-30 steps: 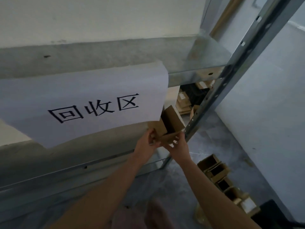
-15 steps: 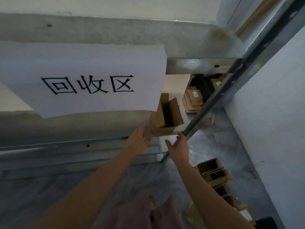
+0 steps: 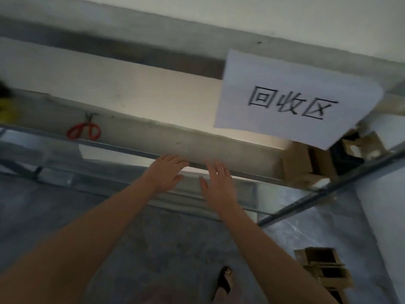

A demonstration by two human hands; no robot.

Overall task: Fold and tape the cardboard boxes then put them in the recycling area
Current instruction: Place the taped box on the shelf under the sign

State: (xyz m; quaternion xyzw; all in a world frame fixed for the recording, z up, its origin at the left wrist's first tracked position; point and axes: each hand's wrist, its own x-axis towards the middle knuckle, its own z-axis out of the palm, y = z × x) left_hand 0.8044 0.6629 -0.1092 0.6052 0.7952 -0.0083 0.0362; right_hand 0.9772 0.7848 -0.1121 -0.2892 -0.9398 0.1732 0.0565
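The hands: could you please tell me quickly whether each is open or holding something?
Left hand: open, fingers spread, holding nothing.
Right hand: open, fingers spread, holding nothing.

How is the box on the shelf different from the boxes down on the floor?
The shelf box sits on the metal shelf, partly behind the paper sign; the floor boxes lie below by the wall. The shelf box is one; the floor boxes are several in a row. All are brown, open cardboard.
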